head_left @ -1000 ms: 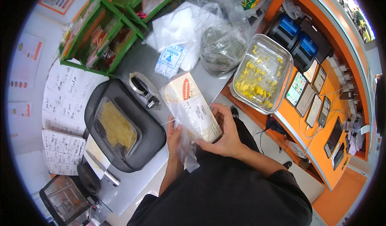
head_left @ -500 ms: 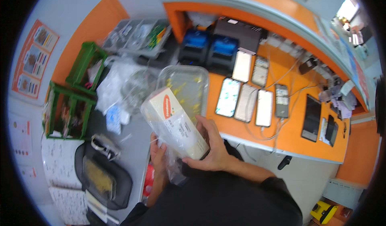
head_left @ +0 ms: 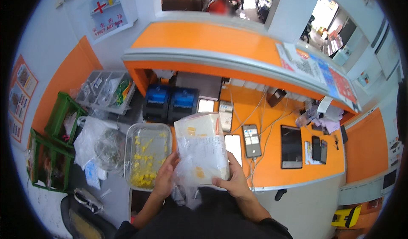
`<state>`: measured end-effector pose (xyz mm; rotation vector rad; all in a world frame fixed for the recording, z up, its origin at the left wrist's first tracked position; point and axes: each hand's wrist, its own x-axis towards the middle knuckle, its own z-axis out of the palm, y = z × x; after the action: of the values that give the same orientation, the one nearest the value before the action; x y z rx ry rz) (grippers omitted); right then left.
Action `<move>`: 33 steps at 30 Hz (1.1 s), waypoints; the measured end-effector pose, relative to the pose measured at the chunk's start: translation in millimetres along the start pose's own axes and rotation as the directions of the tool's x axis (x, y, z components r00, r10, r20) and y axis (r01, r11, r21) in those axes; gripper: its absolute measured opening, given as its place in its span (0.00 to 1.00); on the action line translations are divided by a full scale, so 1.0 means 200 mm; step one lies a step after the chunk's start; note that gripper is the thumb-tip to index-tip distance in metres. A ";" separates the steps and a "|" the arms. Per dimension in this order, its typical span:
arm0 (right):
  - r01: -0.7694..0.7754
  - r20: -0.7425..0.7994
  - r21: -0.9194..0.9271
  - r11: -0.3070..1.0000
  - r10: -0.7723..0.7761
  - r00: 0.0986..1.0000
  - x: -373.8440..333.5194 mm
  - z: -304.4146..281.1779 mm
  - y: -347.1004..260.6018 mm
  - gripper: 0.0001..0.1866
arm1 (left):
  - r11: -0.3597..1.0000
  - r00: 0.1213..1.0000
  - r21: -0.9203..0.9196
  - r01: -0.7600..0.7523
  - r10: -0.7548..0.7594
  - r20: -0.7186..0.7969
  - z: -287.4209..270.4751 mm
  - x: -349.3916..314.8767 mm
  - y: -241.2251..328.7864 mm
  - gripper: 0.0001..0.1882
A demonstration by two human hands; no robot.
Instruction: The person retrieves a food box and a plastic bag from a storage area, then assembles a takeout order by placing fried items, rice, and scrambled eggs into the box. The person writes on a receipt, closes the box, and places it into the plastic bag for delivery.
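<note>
A white cardboard box [head_left: 202, 143] with yellow and orange print is held up in front of me, wrapped in a clear plastic bag. The bag's loose crumpled end [head_left: 189, 177] hangs at the lower left of the box. My right hand [head_left: 236, 180] grips the right side, with its thumb across the lower front corner. Along the left side, my left hand [head_left: 165, 177] holds the bagged box beside the loose plastic; some of its fingertips are hidden. Just left of the box, a clear tray [head_left: 127, 154] with yellow bits in it sits on the grey surface.
Several phones, one a keypad phone [head_left: 251, 140], and a dark tablet [head_left: 291, 146] lie on the orange counter [head_left: 272, 171] among cables. Two black-and-blue devices [head_left: 157, 101] stand at the back. Plastic bags [head_left: 95, 143], green bins [head_left: 59, 120] and a divided grey tray [head_left: 100, 88] are left.
The box has turned from its narrow printed side to its broad face and now stands more upright. My left hand has come up beside it. The view has shifted, showing the counter top and window.
</note>
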<state>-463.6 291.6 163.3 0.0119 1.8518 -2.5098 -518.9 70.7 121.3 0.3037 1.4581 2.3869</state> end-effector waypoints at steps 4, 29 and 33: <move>0.215 -0.073 0.023 0.976 -0.213 0.974 0.12 -0.09 -0.24 0.46 | 0.982 0.983 -0.025 0.185 -0.185 0.019 -0.08 0.06 -0.10 0.26; 0.224 -0.382 0.089 0.970 -0.175 0.907 1.50 -0.42 -0.93 0.23 | 0.733 0.749 0.377 0.566 -0.648 0.138 -0.33 -0.49 -0.23 0.26; 0.086 -0.373 -0.307 0.948 -0.202 0.906 1.67 -0.61 -0.97 0.22 | 0.724 0.757 0.417 0.550 -0.643 0.118 -0.33 -0.52 -0.13 0.26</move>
<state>-803.7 460.6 305.8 0.4312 2.4415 -2.4459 -441.1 -11.3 67.1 0.1695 1.5593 1.4965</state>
